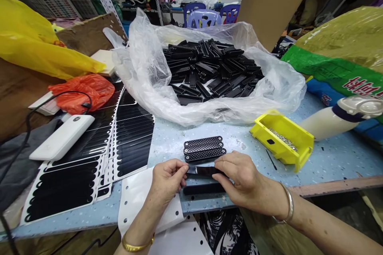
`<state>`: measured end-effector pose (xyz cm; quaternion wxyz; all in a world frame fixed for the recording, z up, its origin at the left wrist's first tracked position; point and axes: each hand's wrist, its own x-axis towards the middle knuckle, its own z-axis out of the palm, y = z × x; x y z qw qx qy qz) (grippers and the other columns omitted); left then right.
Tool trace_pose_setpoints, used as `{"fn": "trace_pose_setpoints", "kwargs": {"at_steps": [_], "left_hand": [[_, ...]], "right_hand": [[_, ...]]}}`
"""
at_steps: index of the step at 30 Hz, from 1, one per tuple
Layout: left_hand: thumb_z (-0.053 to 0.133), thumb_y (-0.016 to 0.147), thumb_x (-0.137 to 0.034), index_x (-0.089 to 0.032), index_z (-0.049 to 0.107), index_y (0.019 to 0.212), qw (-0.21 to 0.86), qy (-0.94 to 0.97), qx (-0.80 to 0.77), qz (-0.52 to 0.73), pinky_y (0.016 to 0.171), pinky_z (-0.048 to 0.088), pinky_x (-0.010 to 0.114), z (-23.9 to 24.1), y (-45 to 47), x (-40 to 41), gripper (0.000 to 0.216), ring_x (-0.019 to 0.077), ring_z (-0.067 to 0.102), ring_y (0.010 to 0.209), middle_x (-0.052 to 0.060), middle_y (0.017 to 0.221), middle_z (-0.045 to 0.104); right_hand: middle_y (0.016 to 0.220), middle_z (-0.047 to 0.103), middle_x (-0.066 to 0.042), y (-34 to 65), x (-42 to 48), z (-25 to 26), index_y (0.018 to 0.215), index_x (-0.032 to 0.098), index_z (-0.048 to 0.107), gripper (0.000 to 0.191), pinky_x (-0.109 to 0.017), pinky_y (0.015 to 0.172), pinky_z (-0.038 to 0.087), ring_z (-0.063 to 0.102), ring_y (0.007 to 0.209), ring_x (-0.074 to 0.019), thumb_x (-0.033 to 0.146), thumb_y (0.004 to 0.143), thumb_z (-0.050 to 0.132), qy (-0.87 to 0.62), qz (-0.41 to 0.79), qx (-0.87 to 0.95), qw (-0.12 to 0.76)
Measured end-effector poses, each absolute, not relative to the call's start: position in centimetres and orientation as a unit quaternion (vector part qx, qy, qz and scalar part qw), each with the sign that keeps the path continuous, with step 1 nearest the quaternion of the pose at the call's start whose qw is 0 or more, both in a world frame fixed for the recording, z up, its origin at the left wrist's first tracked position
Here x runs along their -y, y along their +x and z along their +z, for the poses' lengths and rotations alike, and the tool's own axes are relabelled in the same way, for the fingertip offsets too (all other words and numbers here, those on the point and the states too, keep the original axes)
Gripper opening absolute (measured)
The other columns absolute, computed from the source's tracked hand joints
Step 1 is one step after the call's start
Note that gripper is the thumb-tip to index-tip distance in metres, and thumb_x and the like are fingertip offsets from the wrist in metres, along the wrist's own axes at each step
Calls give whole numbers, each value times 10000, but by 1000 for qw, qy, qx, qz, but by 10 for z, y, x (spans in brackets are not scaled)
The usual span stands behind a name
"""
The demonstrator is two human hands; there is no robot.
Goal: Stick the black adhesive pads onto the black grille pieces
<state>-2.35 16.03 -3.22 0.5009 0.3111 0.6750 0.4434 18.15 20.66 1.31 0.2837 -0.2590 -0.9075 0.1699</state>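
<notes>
A glossy black strip (201, 171), rounded like the stickers on the nearby sheets, is stretched level between both hands. My left hand (167, 177) pinches its left end between thumb and fingertips. At the other end, my right hand (241, 173) has its fingers closed on the strip, partly covering it. Just below lies a plain black bar (199, 189) on the table, its right end hidden by my right hand. Above the strip, several black bars with a crosshatched face (203, 147) lie side by side, with small silver dots at their ends.
Sheets of black strip stickers (131, 139) lie left, with a white power bank (62, 137) on them. White backing paper (149, 191) hangs over the front edge. Behind sits a clear plastic bag (143, 67) of black bars. A yellow bin (281, 137) of small metal parts and a bottle (326, 121) stand right.
</notes>
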Motion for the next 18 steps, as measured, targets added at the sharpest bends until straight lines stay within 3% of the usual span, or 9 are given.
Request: {"fn": "trace_pose_setpoints", "kwargs": {"at_steps": [12, 18], "left_hand": [[702, 629, -322, -139, 671, 626, 500, 317, -675, 440, 318, 377, 166, -29, -22, -160, 186, 90, 512, 363, -19, 451, 563], [697, 660, -334, -144, 656, 623, 505, 325, -672, 434, 334, 385, 164, -29, -24, -159, 198, 88, 523, 382, -10, 470, 581]], "right_hand": [[763, 666, -101, 184, -205, 20, 884, 160, 676, 143, -360, 677, 525, 627, 729, -215, 136, 875, 535, -273, 167, 905, 281], [713, 663, -77, 195, -211, 1, 821, 137, 668, 133, -309, 606, 506, 614, 651, -179, 175, 868, 549, -325, 218, 883, 259]]}}
